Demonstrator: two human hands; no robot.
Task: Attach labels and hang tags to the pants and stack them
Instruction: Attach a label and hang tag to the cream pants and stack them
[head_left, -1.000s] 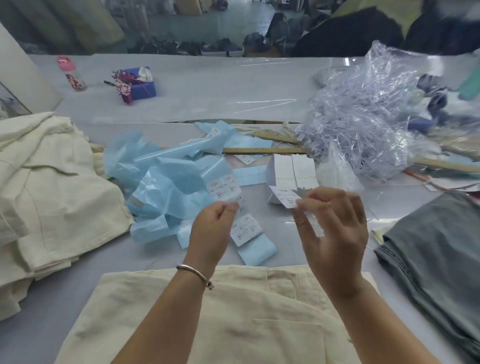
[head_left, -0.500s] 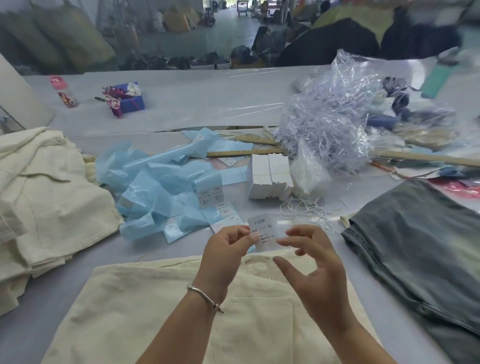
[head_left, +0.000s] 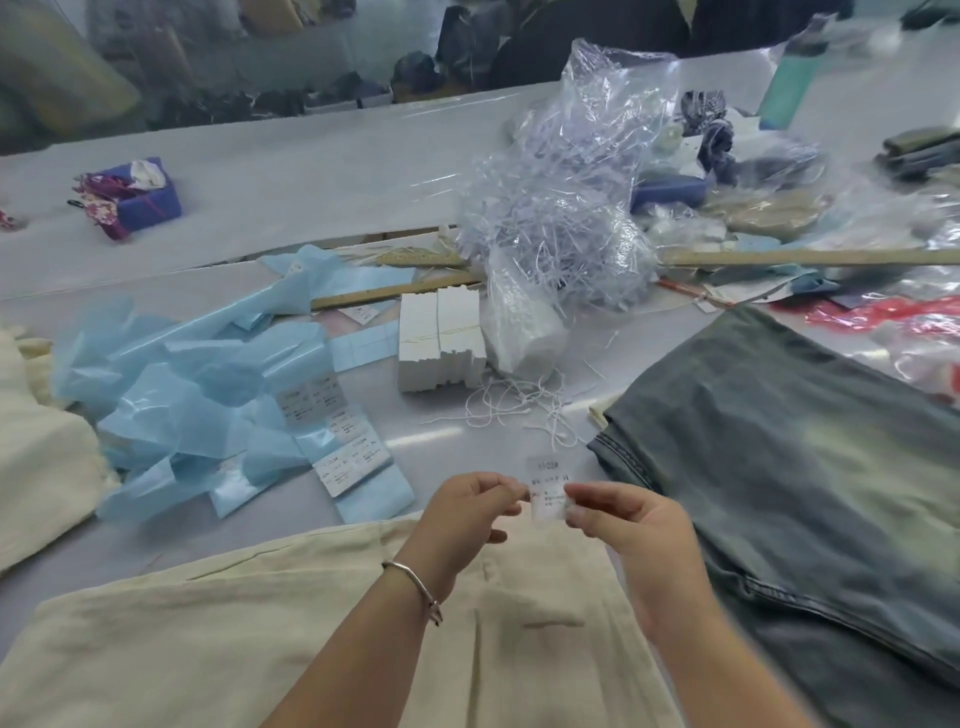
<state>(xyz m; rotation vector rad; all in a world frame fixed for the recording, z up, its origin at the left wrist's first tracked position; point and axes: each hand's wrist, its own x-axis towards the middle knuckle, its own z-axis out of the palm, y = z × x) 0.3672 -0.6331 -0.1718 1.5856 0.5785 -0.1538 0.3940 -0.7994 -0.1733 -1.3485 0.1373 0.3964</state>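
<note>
Head view: left hand (head_left: 470, 512) and right hand (head_left: 626, 522) pinch small white printed label (head_left: 546, 488) by its side edges, above cream fabric pants (head_left: 260, 623) at table's near edge. Labelling step, likely peeling; next needs flat placement on pants.

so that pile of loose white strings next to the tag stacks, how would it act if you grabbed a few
The white strings lie in a tangled heap, so pulling one would probably drag others along. They look thin and limp, likely drooping from the fingers and weighing almost nothing. On the smooth table the heap would probably slide and scatter if pushed.
</note>
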